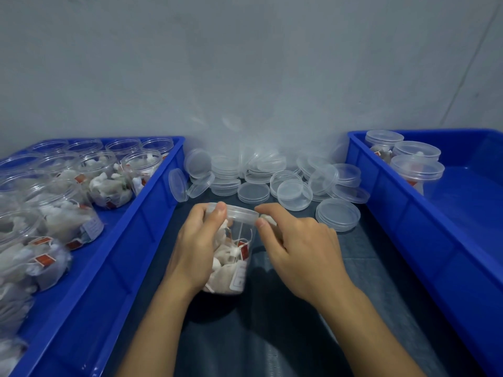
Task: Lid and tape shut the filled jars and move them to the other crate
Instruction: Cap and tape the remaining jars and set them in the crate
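My left grip (197, 240) wrapped the jar (231, 257); right grip (296, 246) pinched the lid (239, 212) at 3 o'clock, should've pressed evenly.

clear jar (231, 257) | filled with tea bags | tilted | clear lid (239, 212) on its mouth

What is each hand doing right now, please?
Left hand: holding the jar.
Right hand: pinching the lid on that jar.
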`<state>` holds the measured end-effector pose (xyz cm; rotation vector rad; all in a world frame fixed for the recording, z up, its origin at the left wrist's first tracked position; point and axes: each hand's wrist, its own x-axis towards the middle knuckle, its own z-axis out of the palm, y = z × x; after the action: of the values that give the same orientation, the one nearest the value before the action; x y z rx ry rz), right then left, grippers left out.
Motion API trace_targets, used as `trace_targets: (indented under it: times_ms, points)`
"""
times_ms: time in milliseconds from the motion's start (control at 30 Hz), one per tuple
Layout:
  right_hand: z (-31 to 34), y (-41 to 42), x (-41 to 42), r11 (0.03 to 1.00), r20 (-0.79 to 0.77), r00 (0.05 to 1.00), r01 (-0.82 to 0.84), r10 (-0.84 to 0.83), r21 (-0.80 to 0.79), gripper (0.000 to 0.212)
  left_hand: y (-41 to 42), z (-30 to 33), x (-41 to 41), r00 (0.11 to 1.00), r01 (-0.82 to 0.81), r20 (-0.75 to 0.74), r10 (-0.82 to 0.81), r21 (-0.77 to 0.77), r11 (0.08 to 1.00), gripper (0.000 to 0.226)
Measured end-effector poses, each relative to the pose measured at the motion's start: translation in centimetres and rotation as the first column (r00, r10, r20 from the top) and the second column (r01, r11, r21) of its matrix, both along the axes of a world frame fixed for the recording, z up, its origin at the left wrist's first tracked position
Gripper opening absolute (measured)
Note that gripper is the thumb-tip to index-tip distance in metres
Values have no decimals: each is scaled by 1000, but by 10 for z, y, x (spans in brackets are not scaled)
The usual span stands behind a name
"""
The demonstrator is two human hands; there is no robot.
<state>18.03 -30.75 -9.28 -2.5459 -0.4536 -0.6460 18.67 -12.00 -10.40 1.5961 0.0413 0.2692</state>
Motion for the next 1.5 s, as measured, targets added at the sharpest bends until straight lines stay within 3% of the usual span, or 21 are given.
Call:
trace_targets:
  times_ms: [167,333,567,767,1000,1100,1167,1267,1400,1500]
  points:
    - [0,-2,1,1000,-66,998,-8,10,16,41,0,-1,1,999,37,-11,-40,-155,987,41]
    - [3,2,-5,1000,-38,999,-13,13,3,46,-1,2,-1,998,39,-37,-51,-280,959,56]
    - [8,9,-14,994,34,995,96,-94,-55,57,-3,-3,0,995,57,94,-31,-283,957,48]
    - [11,7,-18,1000,50,999,21,-21,4,55,-1,-8,-1,981,86,191,-34,-273,958,51]
    - [11,5,-16,1000,77,997,26,-27,12,44,-1,-10,-2,982,124,161,-98,-162,979,53]
    - [10,5,-16,999,83,996,34,-33,-11,44,-2,-6,-5,988,64,130,-77,100,993,64]
    - [10,4,-17,998,89,995,50,-48,-24,45,-1,-1,-7,992,-4,122,-32,284,959,58]
    - [8,5,-16,998,67,997,52,-50,-25,48,-1,4,-7,994,-48,105,9,382,923,49]
    - [4,5,-11,996,-78,995,59,-54,73,28,-16,6,-9,991,-114,112,74,414,903,83]
    - [4,0,-7,981,-246,969,71,-24,181,34,-23,8,-9,984,-165,133,117,444,881,81]
